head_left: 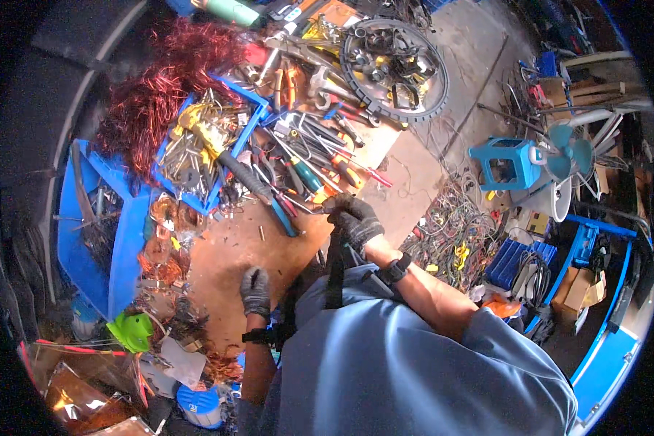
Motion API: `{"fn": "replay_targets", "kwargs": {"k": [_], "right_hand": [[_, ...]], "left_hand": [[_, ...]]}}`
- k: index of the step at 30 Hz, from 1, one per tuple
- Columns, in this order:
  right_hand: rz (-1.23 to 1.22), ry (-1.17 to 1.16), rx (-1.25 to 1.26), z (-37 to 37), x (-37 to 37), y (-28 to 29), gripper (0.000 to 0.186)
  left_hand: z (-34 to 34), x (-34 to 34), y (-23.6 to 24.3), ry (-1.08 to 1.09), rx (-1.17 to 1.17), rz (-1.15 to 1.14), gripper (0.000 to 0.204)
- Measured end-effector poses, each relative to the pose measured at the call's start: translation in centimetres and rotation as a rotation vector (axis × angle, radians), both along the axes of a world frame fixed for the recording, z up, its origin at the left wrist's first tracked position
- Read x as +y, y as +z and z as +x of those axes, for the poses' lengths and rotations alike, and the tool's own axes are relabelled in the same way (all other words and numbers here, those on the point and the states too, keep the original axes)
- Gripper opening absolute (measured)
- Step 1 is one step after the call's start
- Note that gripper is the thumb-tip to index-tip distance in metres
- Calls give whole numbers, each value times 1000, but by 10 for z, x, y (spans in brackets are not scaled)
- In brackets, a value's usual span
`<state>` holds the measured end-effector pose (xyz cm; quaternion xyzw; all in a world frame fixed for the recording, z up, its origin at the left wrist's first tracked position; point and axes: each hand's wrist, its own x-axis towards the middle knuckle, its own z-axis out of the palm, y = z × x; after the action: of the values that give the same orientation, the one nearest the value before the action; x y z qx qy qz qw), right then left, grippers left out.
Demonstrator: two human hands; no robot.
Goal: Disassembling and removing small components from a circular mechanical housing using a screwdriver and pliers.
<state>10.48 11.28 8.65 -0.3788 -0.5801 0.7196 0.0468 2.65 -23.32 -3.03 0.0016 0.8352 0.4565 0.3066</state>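
My right hand, in a dark grey work glove, is at the near edge of a pile of hand tools. Its fingers are bent together at the tips, and what they pinch, if anything, is too dark to name. Just beyond it lie screwdrivers, pliers and cutters with coloured grips. Lower and to the left, my gloved left hand is over the brown work surface. Its fingers are loosely bent, slightly apart, with nothing visible in them. A hammer with a black and blue handle points from the tools toward my hands.
A blue tray of metal bits stands beyond my left hand, with a blue bin farther left. Reddish wire is heaped behind. A tyre holds small parts. Tangled cables and a turquoise fan are at right.
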Motion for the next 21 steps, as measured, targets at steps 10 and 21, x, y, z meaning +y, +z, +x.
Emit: {"fn": "replay_targets", "kwargs": {"k": [10, 21], "right_hand": [[206, 90, 21, -3, 7, 2, 27], [-19, -123, 88, -2, 5, 5, 25]], "left_hand": [[-2, -8, -12, 7, -99, -63, 12], [-5, 0, 1, -1, -35, 18, 12]]}}
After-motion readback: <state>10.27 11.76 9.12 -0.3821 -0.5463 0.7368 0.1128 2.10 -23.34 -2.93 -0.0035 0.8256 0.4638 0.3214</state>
